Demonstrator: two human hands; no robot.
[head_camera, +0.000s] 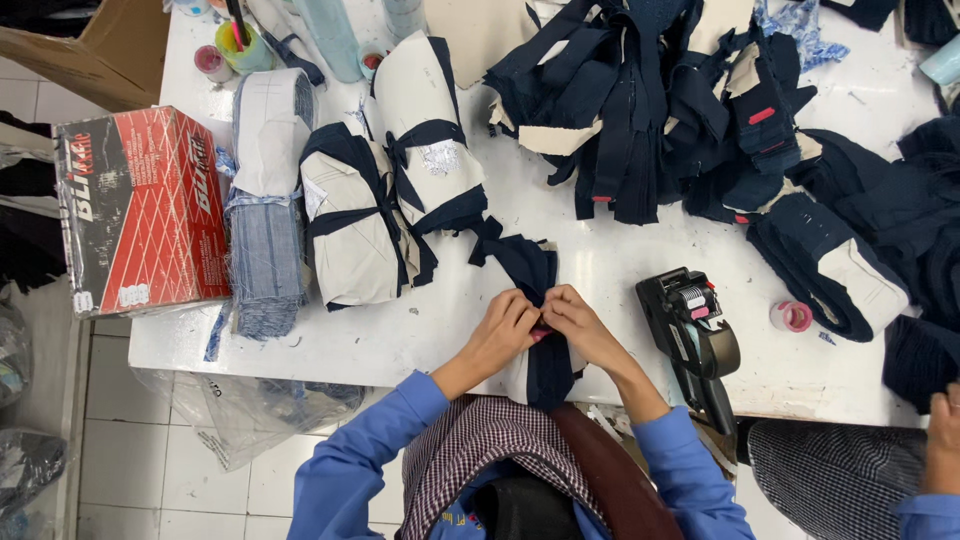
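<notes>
White work table (420, 330) under even overhead light, white tiled floor (150, 450) at lower left, brown cardboard panel (90, 50) at upper left corner

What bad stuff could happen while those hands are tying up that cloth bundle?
The bundle hangs over the table edge, so it might slide off if the left hand and right hand let go. The black labelling gun lies close to the right elbow and near the edge too; a bump could knock it down.
</notes>
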